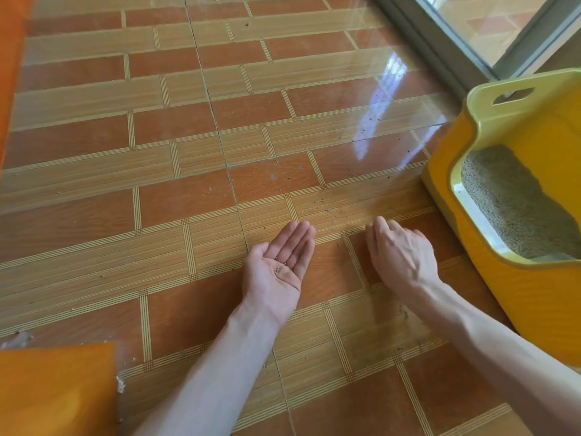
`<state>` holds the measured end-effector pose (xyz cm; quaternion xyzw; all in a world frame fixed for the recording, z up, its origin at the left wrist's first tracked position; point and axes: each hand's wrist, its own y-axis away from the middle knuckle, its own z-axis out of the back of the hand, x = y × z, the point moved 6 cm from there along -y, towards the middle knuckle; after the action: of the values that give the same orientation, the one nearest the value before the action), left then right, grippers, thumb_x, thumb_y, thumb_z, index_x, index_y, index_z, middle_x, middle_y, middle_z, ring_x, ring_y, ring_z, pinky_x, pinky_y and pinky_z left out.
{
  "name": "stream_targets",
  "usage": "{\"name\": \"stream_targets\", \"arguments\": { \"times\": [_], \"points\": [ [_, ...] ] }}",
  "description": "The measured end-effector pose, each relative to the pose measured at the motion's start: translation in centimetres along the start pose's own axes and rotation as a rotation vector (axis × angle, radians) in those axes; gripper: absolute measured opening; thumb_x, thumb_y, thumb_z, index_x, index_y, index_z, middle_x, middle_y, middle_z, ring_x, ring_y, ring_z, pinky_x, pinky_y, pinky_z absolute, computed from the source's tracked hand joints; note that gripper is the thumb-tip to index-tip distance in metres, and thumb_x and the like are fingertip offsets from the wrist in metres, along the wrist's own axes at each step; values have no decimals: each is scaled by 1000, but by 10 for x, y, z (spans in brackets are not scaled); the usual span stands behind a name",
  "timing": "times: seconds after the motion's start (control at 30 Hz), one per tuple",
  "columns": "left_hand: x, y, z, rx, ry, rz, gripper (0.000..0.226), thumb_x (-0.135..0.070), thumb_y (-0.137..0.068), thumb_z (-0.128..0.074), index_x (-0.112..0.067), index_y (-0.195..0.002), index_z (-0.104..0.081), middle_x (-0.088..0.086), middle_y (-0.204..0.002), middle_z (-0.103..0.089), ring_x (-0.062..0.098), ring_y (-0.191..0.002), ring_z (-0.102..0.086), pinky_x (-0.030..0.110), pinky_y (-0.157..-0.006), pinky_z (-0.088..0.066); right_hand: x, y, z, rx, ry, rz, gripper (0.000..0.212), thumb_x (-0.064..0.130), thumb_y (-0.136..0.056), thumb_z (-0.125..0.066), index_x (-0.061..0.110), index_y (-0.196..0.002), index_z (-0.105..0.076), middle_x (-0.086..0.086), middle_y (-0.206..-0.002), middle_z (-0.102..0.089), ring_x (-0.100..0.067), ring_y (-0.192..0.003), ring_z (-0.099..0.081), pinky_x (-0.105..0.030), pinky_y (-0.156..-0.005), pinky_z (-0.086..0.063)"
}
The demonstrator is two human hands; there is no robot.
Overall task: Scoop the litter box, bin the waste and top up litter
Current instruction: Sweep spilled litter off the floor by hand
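The yellow plastic litter box [515,196] stands at the right on the orange tiled floor [157,152] and holds grey granular litter [509,199]. The left hand [279,262] lies palm up, fingers flat and open, with a few small litter grains [280,267] in the palm. The right hand [399,250] is palm down beside it, fingers loosely curved, gripping nothing. Stray grains lie on the tiles near the box.

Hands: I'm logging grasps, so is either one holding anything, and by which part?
No grasp. The left hand lies open with a few litter grains on its palm; the right hand holds nothing.
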<state>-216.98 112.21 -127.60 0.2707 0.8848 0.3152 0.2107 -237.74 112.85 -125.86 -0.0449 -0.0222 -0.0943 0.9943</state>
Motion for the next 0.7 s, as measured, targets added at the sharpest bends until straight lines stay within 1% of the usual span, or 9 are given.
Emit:
{"name": "stream_targets", "arguments": {
  "times": [0.07,0.13,0.23,0.3,0.4,0.5,0.53,0.6,0.7],
  "points": [
    [0,0,-1,3,-1,-4,52,-21,-110,-25,8,-122,-67,24,-123,-73,35,-114,-73,41,-103,-57,6,-5,-2,-3,66,16,41,43,-107,-25,16,-90,-51,-6,-81,-65,-27,-65,-64,-37,-65,-47],
    [0,0,-2,-3,-7,-8,52,-21,-110,-26,8,-122,-67,24,-123,-73,35,-114,-73,41,-104,-55,17,-11,-4,27,123,53,50,55,-105,-26,17,-95,-56,-6,-85,-67,-28,-70,-67,-37,-66,-48],
    [-1,0,-1,-12,-10,-13,52,-21,-110,-25,8,-122,-67,24,-123,-73,35,-114,-73,41,-104,-53,35,-15,-8,23,204,157,59,69,-99,-31,17,-96,-58,-5,-84,-66,-27,-69,-67,-36,-64,-45],
    [-1,-2,0,-15,-9,-14,52,-21,-110,-25,8,-122,-67,24,-123,-73,35,-114,-73,41,-103,-53,42,-13,-9,-3,204,218,57,69,-98,-35,16,-94,-58,-5,-80,-64,-27,-64,-65,-35,-62,-43],
    [-2,-1,-1,-19,-5,-15,53,-22,-111,-24,8,-123,-66,24,-123,-73,35,-114,-73,41,-104,-53,45,-9,-8,-13,180,284,39,52,-100,-45,16,-94,-57,-5,-76,-61,-28,-57,-62,-34,-58,-42],
    [-2,-1,-1,-24,0,-17,53,-22,-111,-24,8,-124,-66,24,-123,-73,35,-114,-73,41,-104,-53,41,-6,-9,21,183,340,12,23,-94,-63,15,-93,-55,-3,-70,-54,-25,-50,-54,-32,-53,-34],
    [-2,0,-1,-23,-2,-17,53,-22,-111,-24,8,-123,-67,24,-123,-73,35,-115,-73,41,-105,-53,41,-6,-9,45,200,344,13,14,-90,-67,14,-93,-54,-3,-69,-53,-24,-49,-52,-32,-54,-31],
    [-1,-1,0,-13,-6,-17,53,-22,-111,-24,8,-124,-67,24,-123,-73,35,-115,-72,41,-105,-53,42,-6,-11,106,251,351,13,5,-89,-64,12,-93,-53,-4,-70,-55,-24,-54,-54,-33,-58,-32],
    [-1,-1,3,-18,-15,-13,54,-22,-111,-24,8,-124,-66,24,-124,-73,35,-116,-72,41,-105,-53,44,-6,-13,242,228,289,13,3,-98,-40,14,-92,-43,-5,-79,-60,-26,-65,-57,-34,-70,-40]
  ]
}}
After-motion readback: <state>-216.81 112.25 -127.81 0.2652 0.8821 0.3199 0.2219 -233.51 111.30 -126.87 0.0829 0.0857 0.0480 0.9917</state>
